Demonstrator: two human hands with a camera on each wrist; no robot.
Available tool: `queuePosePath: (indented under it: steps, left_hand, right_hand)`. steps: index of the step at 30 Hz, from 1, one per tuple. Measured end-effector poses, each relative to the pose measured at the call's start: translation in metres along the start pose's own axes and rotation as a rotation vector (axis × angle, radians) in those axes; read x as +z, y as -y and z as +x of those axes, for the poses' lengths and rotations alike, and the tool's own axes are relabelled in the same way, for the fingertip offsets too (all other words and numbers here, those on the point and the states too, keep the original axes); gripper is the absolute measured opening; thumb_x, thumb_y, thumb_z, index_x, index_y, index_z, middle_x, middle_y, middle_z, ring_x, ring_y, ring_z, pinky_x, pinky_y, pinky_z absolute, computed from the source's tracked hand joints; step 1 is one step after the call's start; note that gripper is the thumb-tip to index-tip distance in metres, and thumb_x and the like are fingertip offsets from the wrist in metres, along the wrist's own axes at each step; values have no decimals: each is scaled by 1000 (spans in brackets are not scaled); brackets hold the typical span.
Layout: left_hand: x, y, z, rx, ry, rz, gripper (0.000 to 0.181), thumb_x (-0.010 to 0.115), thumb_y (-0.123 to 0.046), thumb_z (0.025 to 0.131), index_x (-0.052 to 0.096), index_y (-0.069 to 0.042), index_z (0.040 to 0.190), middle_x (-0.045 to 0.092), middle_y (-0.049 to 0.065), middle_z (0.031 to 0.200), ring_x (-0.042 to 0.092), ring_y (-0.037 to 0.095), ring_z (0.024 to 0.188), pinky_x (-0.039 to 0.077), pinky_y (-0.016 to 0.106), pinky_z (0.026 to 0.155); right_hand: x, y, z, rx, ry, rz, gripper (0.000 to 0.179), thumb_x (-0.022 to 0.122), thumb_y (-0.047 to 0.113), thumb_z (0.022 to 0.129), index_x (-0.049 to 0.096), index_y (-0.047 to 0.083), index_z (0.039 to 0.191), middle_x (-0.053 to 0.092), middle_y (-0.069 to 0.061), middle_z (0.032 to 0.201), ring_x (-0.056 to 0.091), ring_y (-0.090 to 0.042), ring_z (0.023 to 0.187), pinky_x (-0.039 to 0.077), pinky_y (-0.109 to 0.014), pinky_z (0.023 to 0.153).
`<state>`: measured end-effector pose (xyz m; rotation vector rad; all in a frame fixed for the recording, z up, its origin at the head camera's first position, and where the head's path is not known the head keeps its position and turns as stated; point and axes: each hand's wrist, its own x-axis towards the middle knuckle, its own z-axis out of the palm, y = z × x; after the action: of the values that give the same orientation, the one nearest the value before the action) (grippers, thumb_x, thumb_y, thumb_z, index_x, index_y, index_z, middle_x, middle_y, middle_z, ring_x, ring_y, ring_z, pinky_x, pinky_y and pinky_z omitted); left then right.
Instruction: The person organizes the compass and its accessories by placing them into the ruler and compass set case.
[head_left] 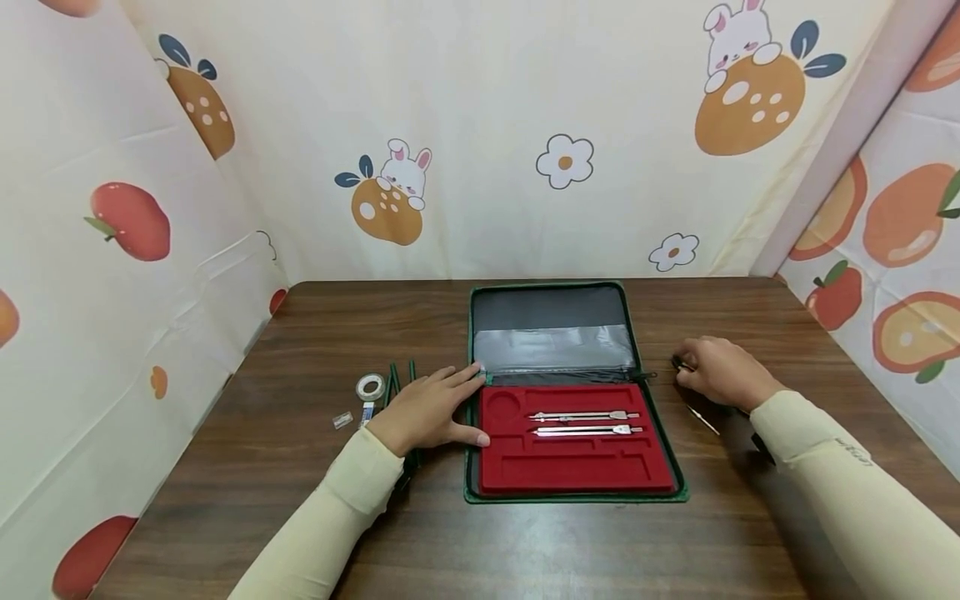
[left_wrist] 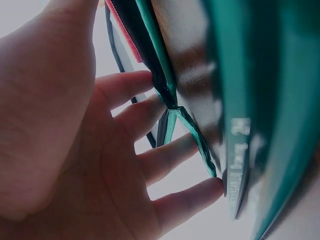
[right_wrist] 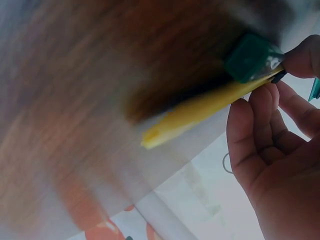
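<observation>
Two metal compasses [head_left: 588,431] are seated in the middle slots of the red tray [head_left: 495,481], which is set in the near half of the unfolded green case [head_left: 551,308] on the table [head_left: 525,550]. The left hand [head_left: 435,408] is laid at the case's left side, its fingers spread near the hinge and its thumb placed at the tray's edge. To the right of the case, a small dark piece [head_left: 681,363] is pinched by the right hand [head_left: 723,367]; its kind cannot be made out. Below that hand a yellow rod [right_wrist: 195,112] is seen, with a green block [right_wrist: 247,57] beside its far end; whether the rod is gripped too cannot be told. With so little of the dark piece held, it may be dropped if the pinch is loosened, and the rod may be set rolling by a low wrist. Should the case be dragged by its left edge, the compasses could be jolted from their slots, as no strap is seen over them. The green pencils [head_left: 395,379] could be swept aside by the left sleeve [head_left: 367,471], the tape roll [head_left: 361,388] with them.
</observation>
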<state>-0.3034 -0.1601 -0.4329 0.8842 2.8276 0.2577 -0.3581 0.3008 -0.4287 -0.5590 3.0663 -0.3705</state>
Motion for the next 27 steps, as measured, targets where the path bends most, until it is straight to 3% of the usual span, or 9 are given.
queuePosePath:
  steps: [10, 16, 27]
  left_hand:
    - [2, 1, 0, -10, 12, -1, 92, 59, -72, 86, 33, -21, 159, 25, -2, 165, 31, 33, 146, 35, 55, 111]
    - [1, 1, 0, -13, 14, 0, 92, 59, -71, 87, 34, -20, 158, 24, -1, 165, 31, 33, 146, 35, 55, 111]
    - [-2, -1, 1, -12, 17, -1, 91, 60, -71, 86, 35, -21, 158, 25, -1, 165, 31, 33, 146, 35, 55, 111]
  right_hand:
    - [-17, 14, -3, 3, -51, 10, 29, 68, 13, 85, 71, -4, 108, 65, -11, 89, 59, -26, 78, 52, -53, 75]
    - [-27, 27, 0, -9, -78, 10, 24, 69, 14, 86, 73, -1, 104, 63, -9, 86, 56, -25, 75, 53, -47, 69]
    - [-48, 72, -2, -149, -189, 1, 21, 66, 12, 87, 71, 2, 104, 57, -3, 84, 52, -17, 71, 47, -38, 63]
